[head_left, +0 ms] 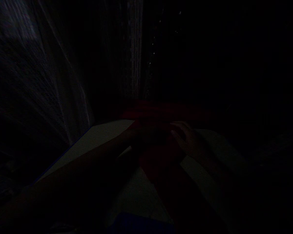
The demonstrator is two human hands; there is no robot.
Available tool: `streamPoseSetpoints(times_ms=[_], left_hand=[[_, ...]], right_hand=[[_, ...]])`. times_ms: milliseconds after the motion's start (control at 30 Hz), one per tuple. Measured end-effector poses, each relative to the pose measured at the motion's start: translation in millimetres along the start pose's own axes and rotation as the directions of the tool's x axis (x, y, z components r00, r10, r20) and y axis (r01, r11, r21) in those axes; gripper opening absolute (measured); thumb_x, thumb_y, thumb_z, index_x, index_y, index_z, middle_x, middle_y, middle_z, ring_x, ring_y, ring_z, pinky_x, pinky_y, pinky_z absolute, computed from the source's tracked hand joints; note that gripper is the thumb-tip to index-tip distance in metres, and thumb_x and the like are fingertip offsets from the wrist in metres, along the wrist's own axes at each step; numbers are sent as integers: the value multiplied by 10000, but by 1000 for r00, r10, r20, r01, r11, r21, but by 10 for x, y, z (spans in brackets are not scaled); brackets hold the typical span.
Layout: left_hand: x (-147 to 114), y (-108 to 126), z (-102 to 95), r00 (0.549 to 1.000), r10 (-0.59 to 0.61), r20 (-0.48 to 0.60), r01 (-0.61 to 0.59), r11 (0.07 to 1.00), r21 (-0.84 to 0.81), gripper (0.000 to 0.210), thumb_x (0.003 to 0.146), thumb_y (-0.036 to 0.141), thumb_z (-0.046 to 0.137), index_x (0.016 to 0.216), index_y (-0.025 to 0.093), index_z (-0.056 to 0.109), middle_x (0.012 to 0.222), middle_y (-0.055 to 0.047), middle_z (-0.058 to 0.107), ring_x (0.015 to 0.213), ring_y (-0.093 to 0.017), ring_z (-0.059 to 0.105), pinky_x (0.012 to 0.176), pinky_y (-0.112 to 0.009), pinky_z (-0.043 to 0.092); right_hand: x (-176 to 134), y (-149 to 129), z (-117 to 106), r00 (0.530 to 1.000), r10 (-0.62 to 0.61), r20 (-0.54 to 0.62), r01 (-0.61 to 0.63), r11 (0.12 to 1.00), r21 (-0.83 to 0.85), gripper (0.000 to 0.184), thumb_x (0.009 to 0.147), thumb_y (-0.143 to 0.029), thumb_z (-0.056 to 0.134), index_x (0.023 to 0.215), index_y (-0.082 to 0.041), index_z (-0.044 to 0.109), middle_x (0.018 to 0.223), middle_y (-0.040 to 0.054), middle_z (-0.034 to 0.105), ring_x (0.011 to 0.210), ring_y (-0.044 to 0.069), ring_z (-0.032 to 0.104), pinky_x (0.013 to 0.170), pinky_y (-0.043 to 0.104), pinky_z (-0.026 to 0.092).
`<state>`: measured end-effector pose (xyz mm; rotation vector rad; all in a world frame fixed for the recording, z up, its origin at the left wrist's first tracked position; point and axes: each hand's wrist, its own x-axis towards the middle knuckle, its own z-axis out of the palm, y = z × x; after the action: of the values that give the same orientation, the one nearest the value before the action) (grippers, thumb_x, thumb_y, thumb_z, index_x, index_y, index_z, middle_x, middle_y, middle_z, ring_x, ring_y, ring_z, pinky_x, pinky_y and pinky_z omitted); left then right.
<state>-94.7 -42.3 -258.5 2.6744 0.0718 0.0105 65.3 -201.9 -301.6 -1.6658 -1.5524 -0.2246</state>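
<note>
The view is very dark. A dark red cloth [158,165] runs as a strip over a pale surface [107,128]. My left hand [139,135] reaches in from the lower left and lies at the cloth; its fingers are lost in shadow, so I cannot see whether it holds anything. On the other side of the strip, my right hand [189,138] rests over the cloth's right edge. Its thumb and forefinger are apart with a gap between them, and no object shows in it. The other fingers are hard to make out.
A thin blue edge [61,157] borders the pale surface on the left. Sheer whitish curtain-like fabric [56,65] hangs at the left. More red cloth [161,110] lies beyond the hands. Something blue [141,222] shows at the bottom. Darkness hides the right side.
</note>
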Motion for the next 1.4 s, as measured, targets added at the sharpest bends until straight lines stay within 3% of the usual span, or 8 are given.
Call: streamPoseSetpoints(times_ms=[200,367,533,667,800,1000,1100,1400], left_hand=[[-311,132,262,980,-127,-151,127,992,-13,393,1038,433,488,1254,188,707,1147,-85,777,957,-231,733,734,-295,468],[-343,143,287,976,-26,-215,6,996,-93,383,1045,411,480,1251,203,727,1140,-59,784,953,-198,732,762,-277,476],[-369,121,310,940,70,-334,-121,983,-135,349,1041,348,480,1069,135,755,1022,-65,793,829,-153,707,703,-244,462],[-387,135,335,914,65,-401,-126,984,-128,351,1031,365,482,1034,145,756,966,-57,789,795,-151,697,666,-242,446],[-386,132,344,915,32,-402,-108,980,-168,366,1026,401,479,1084,154,743,993,-61,789,816,-166,705,674,-249,465],[-363,117,341,933,28,-359,-116,967,-227,324,1006,384,504,1095,162,722,999,-50,784,830,-163,705,686,-245,479],[-348,124,333,937,30,-348,-100,978,-183,331,1006,389,489,1080,154,711,978,-59,771,803,-167,696,685,-257,477],[-330,160,297,970,-46,-237,18,993,-117,370,1025,458,487,1094,163,700,999,-63,764,823,-181,695,676,-267,450]], right_hand=[[-232,279,99,945,41,323,-20,997,-68,405,1064,-521,422,1341,-313,632,1459,-39,581,1373,220,528,1246,547,301],[-234,207,46,952,20,304,3,997,-76,383,1064,-500,438,1330,-311,639,1456,-25,585,1349,216,548,1187,535,391],[-239,1,20,971,-98,219,130,982,-137,333,1059,-286,438,1331,-308,628,1433,-37,612,1355,229,566,1254,609,276],[-271,-50,71,981,-137,139,150,984,-92,315,1019,-249,466,1264,-242,663,1282,44,698,1279,296,627,1112,588,480],[-262,7,103,972,-182,147,179,983,34,226,983,-194,494,1128,-212,666,1077,41,733,1022,213,716,1101,505,511],[-198,-29,44,974,-112,199,89,989,121,145,930,-170,498,980,-209,628,938,13,664,893,175,649,920,419,520],[-182,-66,30,964,-63,258,25,989,146,136,899,-157,488,936,-204,611,909,14,631,894,185,612,825,375,476],[-186,-73,23,942,11,335,-77,980,183,168,932,-176,478,986,-228,628,998,-8,649,979,176,606,915,386,422]])
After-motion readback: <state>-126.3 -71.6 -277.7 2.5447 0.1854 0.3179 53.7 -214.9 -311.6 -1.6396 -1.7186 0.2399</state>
